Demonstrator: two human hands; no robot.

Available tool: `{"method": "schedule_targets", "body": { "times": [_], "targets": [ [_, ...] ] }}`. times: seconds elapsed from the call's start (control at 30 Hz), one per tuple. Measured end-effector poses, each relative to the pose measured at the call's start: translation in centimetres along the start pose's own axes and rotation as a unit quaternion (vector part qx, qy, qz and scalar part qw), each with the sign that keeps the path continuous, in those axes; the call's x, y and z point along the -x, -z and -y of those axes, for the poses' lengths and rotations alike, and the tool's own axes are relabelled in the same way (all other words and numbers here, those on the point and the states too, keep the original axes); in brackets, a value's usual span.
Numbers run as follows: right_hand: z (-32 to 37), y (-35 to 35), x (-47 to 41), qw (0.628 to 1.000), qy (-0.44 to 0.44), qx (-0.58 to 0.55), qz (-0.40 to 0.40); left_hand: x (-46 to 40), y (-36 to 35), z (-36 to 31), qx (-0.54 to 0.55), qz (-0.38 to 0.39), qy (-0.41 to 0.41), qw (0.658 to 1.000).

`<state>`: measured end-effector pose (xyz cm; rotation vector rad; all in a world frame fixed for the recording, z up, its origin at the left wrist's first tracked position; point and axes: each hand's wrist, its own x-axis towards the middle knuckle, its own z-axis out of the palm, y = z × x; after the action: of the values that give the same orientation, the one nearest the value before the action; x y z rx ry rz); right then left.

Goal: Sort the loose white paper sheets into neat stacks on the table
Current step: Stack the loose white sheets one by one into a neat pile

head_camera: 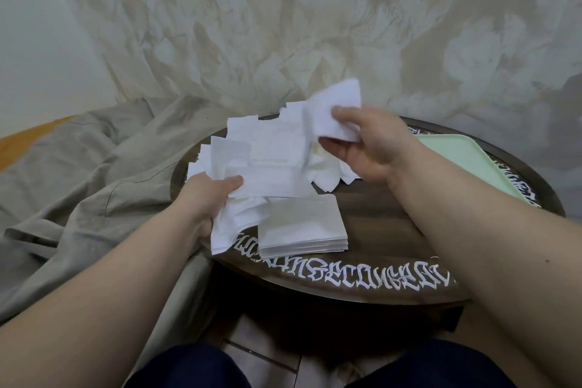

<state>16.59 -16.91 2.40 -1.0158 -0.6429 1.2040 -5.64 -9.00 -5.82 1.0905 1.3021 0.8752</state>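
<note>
L hand point(206, 198) grips loose sheets point(242, 211); R hand point(368, 148) pinches sheet point(337, 110).

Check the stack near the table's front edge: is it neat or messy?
Neat: the stack lies flat with sheet edges aligned.

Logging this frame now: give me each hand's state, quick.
Left hand: fingers grip a bunch of loose sheets.
Right hand: fingers pinch a single white sheet, lifted above the pile.
</note>
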Motion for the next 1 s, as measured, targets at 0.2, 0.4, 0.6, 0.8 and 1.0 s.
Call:
{"method": "schedule_targets", "body": {
  "times": [0.2, 0.4, 0.6, 0.8, 1.0],
  "targets": [
    [-2.0, -0.5, -0.5, 0.992, -0.087, 0.090, 0.002, 0.5, -0.4, -0.4, 0.012, 0.085, 0.006, 0.996],
    [-5.2, 2.6, -0.7, 0.962, -0.105, 0.247, -0.053, 1.1, -0.4, -0.4, 0.014, 0.142, -0.021, 0.989],
    [-5.1, 3.2, -0.4, 0.963, -0.134, 0.231, -0.037, 1.3, -0.7, -0.7, 0.026, 0.135, -0.024, 0.990],
    [-5.5, 3.1, 0.2, 0.968, -0.159, 0.193, -0.011, 1.4, -1.2, -0.7, -0.015, 0.120, 0.005, 0.993],
    [-5.2, 3.6, -0.1, 0.972, -0.145, 0.185, -0.029, 1.1, -0.7, -0.7, -0.038, 0.105, 0.011, 0.994]
  ]
}}
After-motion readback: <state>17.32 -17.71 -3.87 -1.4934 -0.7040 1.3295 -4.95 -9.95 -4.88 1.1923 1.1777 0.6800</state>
